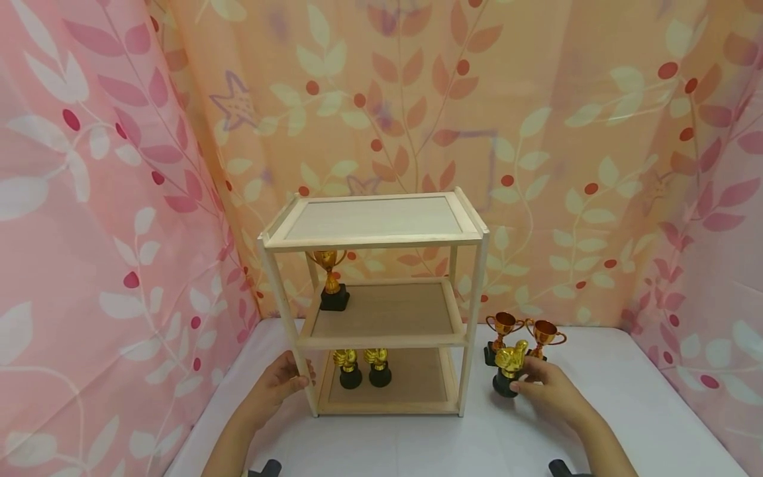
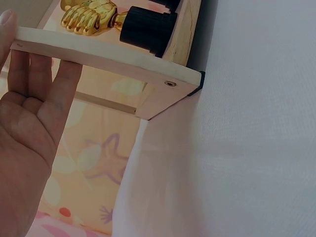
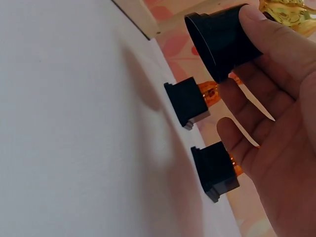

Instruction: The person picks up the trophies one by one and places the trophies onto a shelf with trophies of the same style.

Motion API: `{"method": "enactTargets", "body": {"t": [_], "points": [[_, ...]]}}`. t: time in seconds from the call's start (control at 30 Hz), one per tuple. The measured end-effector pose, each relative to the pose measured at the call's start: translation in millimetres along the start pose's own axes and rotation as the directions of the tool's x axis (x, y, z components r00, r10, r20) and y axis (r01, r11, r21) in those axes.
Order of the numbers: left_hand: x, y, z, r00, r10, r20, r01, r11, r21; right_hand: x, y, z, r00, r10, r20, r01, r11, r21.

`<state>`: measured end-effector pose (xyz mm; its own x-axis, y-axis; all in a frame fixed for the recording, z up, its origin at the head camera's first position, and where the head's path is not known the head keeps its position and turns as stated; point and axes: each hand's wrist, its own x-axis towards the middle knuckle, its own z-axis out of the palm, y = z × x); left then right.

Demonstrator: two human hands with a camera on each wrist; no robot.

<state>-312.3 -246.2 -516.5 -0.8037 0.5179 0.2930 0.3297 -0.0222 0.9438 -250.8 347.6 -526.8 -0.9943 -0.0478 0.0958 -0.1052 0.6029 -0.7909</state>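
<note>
My right hand [image 1: 551, 389] holds a gold thumbs-up trophy [image 1: 510, 360] by its round black base [image 3: 222, 39]. In the right wrist view the base's hollow underside is raised off the white tabletop. Two cup trophies with square black bases [image 3: 187, 101] stand just behind it. On the left, my left hand [image 1: 275, 384] grips the front left post [image 2: 108, 54] of a pale wooden three-tier shelf [image 1: 381, 242], thumb on one side and fingers on the other. Two gold thumbs-up trophies [image 1: 378, 368] stand on its bottom tier, and a gold cup trophy [image 1: 329, 275] on the middle tier's left.
The shelf stands on a white-covered table [image 1: 405, 447]. Floral curtains [image 1: 536, 165] hang behind and at both sides. The shelf's right front post [image 1: 473, 324] stands between its tiers and the trophies on the right.
</note>
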Motion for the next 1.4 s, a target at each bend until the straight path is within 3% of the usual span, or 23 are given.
{"method": "enactTargets", "body": {"t": [0.23,0.5,0.83,1.2,1.4], "points": [[1.3,1.7,0.8,1.000,-0.016,-0.006,0.016,1.000,0.006,-5.3,-23.6,-9.9,0.992,-0.030,-0.119,0.022,0.998,-0.063],[-0.1,3.2,1.2,0.999,-0.042,-0.015,0.042,0.999,0.006,-13.9,-55.3,-22.7,0.971,-0.083,-0.225,0.058,0.992,-0.115],[0.3,0.5,0.3,1.000,-0.025,-0.012,0.025,1.000,0.000,-24.9,-90.3,-27.8,0.956,-0.115,-0.270,0.088,0.990,-0.110],[-0.7,-0.1,0.1,1.000,-0.001,-0.002,0.001,1.000,-0.003,-34.2,-109.1,-27.0,0.929,-0.197,-0.313,0.182,0.980,-0.075],[-0.7,0.4,0.8,1.000,-0.002,-0.009,0.002,1.000,-0.007,-42.6,-123.5,-27.7,0.930,-0.190,-0.316,0.193,0.981,-0.022]]}}
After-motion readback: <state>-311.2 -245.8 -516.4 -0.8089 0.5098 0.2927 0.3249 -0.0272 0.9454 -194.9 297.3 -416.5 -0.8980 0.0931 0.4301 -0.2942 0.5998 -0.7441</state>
